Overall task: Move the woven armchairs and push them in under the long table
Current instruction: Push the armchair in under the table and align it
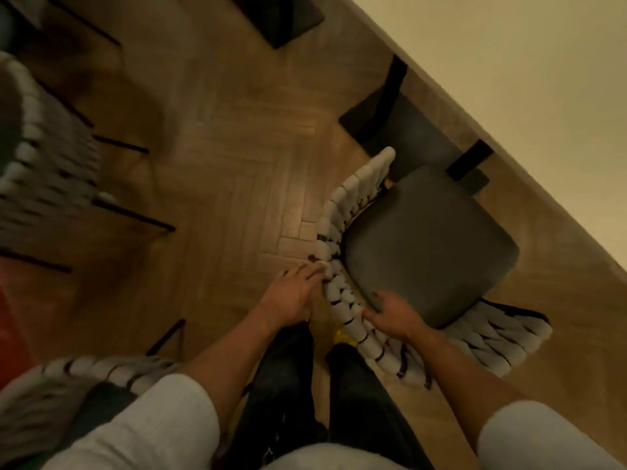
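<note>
A woven armchair with a curved white rope back and a dark grey seat cushion stands in front of me, its seat facing the long pale table at the upper right. My left hand lies against the outer side of the woven back, its fingers stretched toward the weave. My right hand grips the top of the back from the inner side, fingers curled over it beside the cushion. The chair's front edge is close to the table's edge.
Black table legs stand just beyond the seat. A second woven armchair is at the left and a third is at the lower left by my leg. Herringbone wood floor lies between them.
</note>
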